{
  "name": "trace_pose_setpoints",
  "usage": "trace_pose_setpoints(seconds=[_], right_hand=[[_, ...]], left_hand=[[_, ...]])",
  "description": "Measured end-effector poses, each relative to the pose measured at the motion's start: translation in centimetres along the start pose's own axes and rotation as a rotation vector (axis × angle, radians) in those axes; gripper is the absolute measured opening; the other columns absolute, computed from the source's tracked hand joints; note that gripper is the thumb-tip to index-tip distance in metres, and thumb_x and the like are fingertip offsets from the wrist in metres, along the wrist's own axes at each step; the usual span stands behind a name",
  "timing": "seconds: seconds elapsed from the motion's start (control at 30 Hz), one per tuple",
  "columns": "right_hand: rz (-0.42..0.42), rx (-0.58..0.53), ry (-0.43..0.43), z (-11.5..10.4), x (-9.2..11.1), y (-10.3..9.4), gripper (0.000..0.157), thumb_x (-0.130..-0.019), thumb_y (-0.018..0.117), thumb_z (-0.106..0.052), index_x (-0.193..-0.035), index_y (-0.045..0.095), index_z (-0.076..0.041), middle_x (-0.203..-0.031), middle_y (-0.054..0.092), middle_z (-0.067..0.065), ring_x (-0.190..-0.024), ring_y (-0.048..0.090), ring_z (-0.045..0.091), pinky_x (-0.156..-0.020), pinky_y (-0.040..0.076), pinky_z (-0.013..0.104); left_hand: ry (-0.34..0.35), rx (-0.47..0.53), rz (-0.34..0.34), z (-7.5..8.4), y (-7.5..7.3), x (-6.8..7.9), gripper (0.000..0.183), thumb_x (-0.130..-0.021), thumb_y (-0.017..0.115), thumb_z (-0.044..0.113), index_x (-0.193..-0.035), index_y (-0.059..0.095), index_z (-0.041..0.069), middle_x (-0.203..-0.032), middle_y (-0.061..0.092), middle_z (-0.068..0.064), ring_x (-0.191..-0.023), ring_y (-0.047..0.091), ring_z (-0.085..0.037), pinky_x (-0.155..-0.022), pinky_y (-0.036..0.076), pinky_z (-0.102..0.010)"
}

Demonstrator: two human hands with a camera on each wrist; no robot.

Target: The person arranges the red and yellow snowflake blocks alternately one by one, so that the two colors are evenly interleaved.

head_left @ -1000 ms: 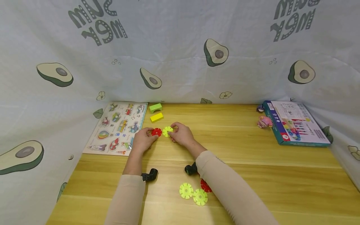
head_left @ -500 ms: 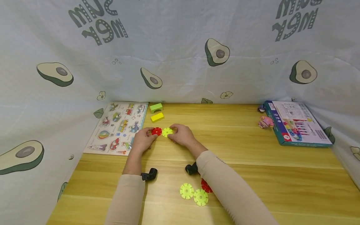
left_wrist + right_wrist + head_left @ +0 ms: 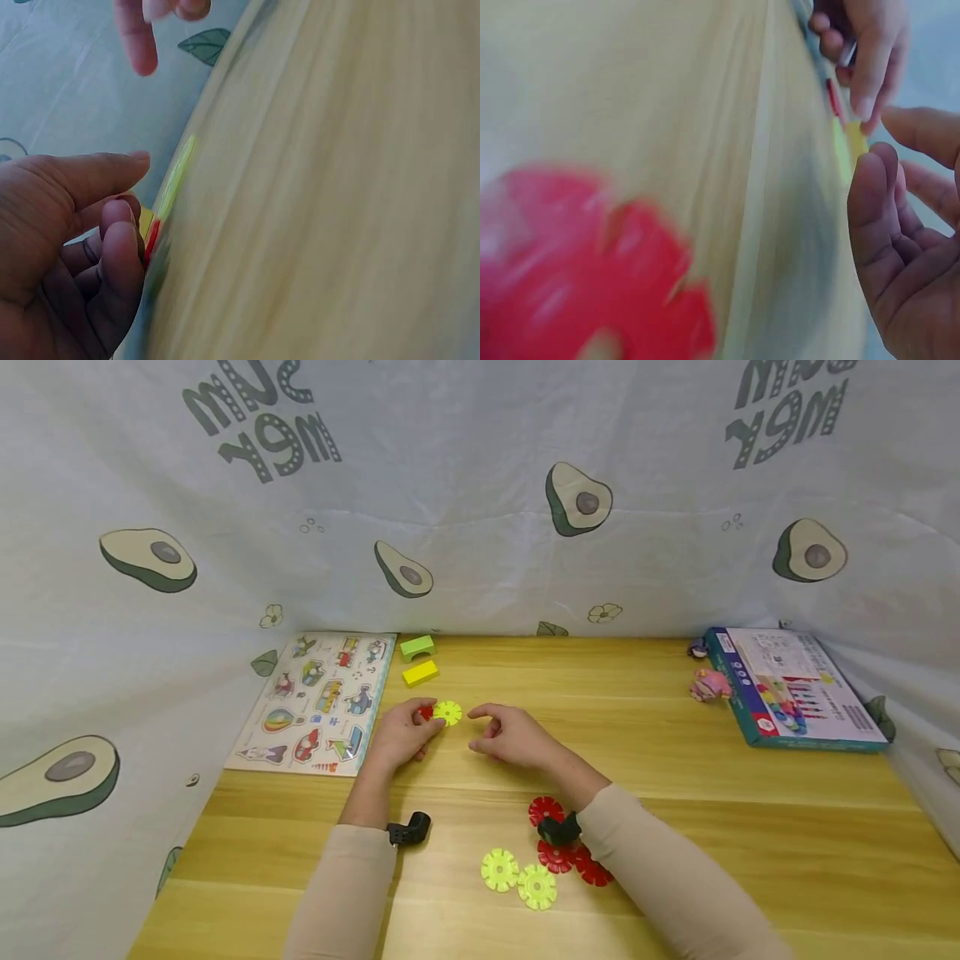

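In the head view my left hand (image 3: 401,737) pinches a red notched plastic disc (image 3: 426,712), mostly hidden by its thumb and fingers. A yellow notched disc (image 3: 447,713) joins its right edge; both appear edge-on in the left wrist view, the yellow disc (image 3: 177,177) beyond the red disc (image 3: 152,238). My right hand (image 3: 517,739) is just right of the yellow disc, apart from it, fingers loosely bent and holding nothing. Near my right wrist lie several red discs (image 3: 546,811), partly covered by the wrist camera, and two joined yellow discs (image 3: 499,869).
A picture puzzle board (image 3: 315,702) lies at the back left, beside a green arch block (image 3: 417,647) and a yellow block (image 3: 421,673). At the back right are a flat box (image 3: 798,689), a pink figure (image 3: 709,685) and a small dark figure (image 3: 697,647). A printed curtain (image 3: 480,527) hangs behind.
My right hand has let go of the yellow disc and drawn back right, uncovering more red discs. My left hand has shifted slightly right, covering more of the red disc.
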State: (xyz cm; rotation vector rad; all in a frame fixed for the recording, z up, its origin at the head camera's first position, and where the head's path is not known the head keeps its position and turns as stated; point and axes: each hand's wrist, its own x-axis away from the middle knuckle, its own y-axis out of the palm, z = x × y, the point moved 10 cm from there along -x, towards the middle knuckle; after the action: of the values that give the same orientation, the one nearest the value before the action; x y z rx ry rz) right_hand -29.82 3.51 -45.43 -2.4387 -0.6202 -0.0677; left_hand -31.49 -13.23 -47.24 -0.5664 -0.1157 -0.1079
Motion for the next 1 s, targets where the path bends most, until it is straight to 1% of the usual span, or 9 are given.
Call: trace_pose_setpoints(seconds=[0.1,0.23,0.3,0.37,0.5,0.6,0.7,0.9,1.0], right_hand=[[-0.056,0.052,-0.046,-0.1,2.4,-0.1,0.045,-0.081,0.073,-0.024,-0.122,0.058,-0.015,-0.075,0.058,0.002,-0.054,0.054,0.016,-0.049,0.047,0.029],[-0.122,0.158,-0.088,0.6,5.7,0.0,0.040,-0.080,0.073,-0.027,-0.117,0.062,-0.017,-0.072,0.057,-0.004,-0.056,0.050,0.012,-0.049,0.045,0.027],[-0.151,0.192,-0.092,1.2,7.2,-0.1,0.038,-0.080,0.073,-0.028,-0.115,0.063,-0.019,-0.069,0.056,-0.005,-0.055,0.049,0.010,-0.048,0.044,0.026],[-0.176,0.197,-0.085,1.9,8.6,-0.3,0.037,-0.079,0.074,-0.026,-0.114,0.064,-0.019,-0.067,0.055,-0.005,-0.054,0.047,0.010,-0.047,0.043,0.025],[-0.211,0.228,-0.063,3.1,10.6,-0.7,0.038,-0.079,0.075,-0.023,-0.115,0.064,-0.020,-0.063,0.052,-0.005,-0.051,0.045,0.009,-0.046,0.041,0.024],[-0.208,0.275,-0.050,3.7,11.4,-1.1,0.039,-0.079,0.074,-0.024,-0.117,0.063,-0.021,-0.062,0.050,-0.005,-0.051,0.043,0.008,-0.046,0.040,0.023],[-0.189,0.299,-0.036,4.3,11.6,-1.3,0.039,-0.079,0.074,-0.026,-0.117,0.063,-0.023,-0.062,0.050,-0.006,-0.051,0.043,0.008,-0.046,0.039,0.024],[-0.155,0.306,-0.030,4.5,11.3,-1.6,0.034,-0.077,0.075,-0.028,-0.109,0.063,-0.023,-0.065,0.050,-0.005,-0.055,0.044,0.010,-0.048,0.038,0.025],[-0.138,0.310,-0.049,4.4,11.2,-1.7,0.032,-0.075,0.077,-0.026,-0.104,0.062,-0.022,-0.070,0.050,-0.004,-0.062,0.045,0.011,-0.053,0.040,0.025]], left_hand=[[0.030,0.047,-0.029,0.6,1.1,-0.2,0.046,-0.083,0.069,0.032,-0.125,0.057,0.018,-0.074,0.055,-0.009,-0.046,0.057,-0.022,-0.043,0.051,-0.033],[0.046,0.081,-0.078,0.8,2.4,-0.3,0.047,-0.084,0.069,0.031,-0.128,0.055,0.020,-0.074,0.055,-0.011,-0.049,0.060,-0.023,-0.044,0.052,-0.034],[0.042,0.085,-0.089,0.7,2.7,-0.3,0.049,-0.084,0.069,0.030,-0.129,0.054,0.020,-0.073,0.055,-0.011,-0.049,0.060,-0.023,-0.044,0.052,-0.034],[0.033,0.093,-0.088,0.6,2.8,-0.3,0.049,-0.085,0.068,0.029,-0.131,0.052,0.021,-0.071,0.056,-0.012,-0.048,0.060,-0.023,-0.044,0.052,-0.034],[0.004,0.107,-0.082,0.3,2.7,-0.3,0.049,-0.086,0.067,0.029,-0.132,0.051,0.021,-0.068,0.057,-0.012,-0.047,0.060,-0.023,-0.044,0.053,-0.034],[-0.011,0.114,-0.076,0.1,2.7,-0.4,0.048,-0.087,0.065,0.028,-0.133,0.050,0.021,-0.067,0.058,-0.012,-0.047,0.059,-0.023,-0.045,0.053,-0.035],[-0.013,0.112,-0.070,0.0,2.8,-0.4,0.047,-0.089,0.064,0.026,-0.133,0.050,0.020,-0.067,0.058,-0.012,-0.046,0.059,-0.022,-0.045,0.053,-0.035],[-0.021,0.089,-0.052,0.0,2.7,-0.4,0.044,-0.090,0.062,0.022,-0.132,0.051,0.019,-0.067,0.058,-0.012,-0.045,0.059,-0.021,-0.045,0.053,-0.034],[-0.015,0.088,-0.049,0.1,2.7,-0.3,0.043,-0.090,0.062,0.020,-0.131,0.052,0.017,-0.068,0.058,-0.012,-0.046,0.059,-0.022,-0.045,0.053,-0.034]])
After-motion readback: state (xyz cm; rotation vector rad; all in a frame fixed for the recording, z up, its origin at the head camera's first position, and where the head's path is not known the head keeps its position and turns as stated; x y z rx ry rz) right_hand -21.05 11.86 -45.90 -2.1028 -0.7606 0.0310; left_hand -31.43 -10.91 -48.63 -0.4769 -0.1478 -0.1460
